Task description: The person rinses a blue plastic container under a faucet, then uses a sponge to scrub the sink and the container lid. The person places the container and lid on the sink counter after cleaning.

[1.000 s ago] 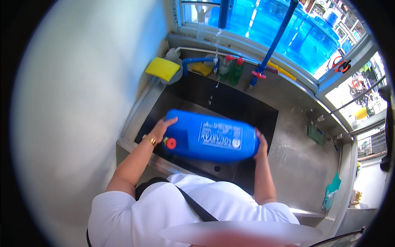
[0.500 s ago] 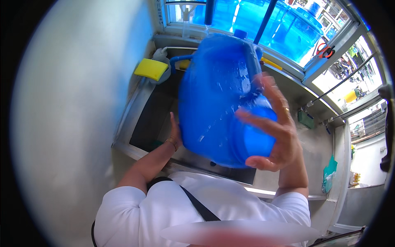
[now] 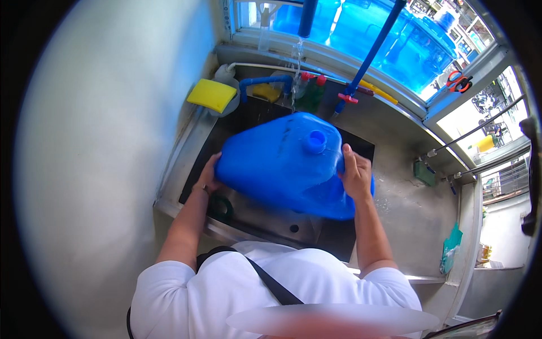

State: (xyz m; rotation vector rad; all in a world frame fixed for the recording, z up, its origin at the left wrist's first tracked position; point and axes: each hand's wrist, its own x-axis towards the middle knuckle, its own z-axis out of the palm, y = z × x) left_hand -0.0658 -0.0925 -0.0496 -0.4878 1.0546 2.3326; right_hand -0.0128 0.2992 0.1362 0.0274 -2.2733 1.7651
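Likely a water shop: steel sink (image 3: 265, 217), blue pipe (image 3: 375, 48), large jugs (image 3: 420, 53).

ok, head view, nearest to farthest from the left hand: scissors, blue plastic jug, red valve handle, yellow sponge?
1. Blue plastic jug: touching the left hand.
2. Yellow sponge: back left.
3. Red valve handle: back, right of centre.
4. Scissors: far right, at the window frame.

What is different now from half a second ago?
The blue jug has moved away from the blue pipe and turned, now stretching left to right. The right hand, spread open before, grips it. The left hand stays at its left end; the yellow sponge is unmoved.
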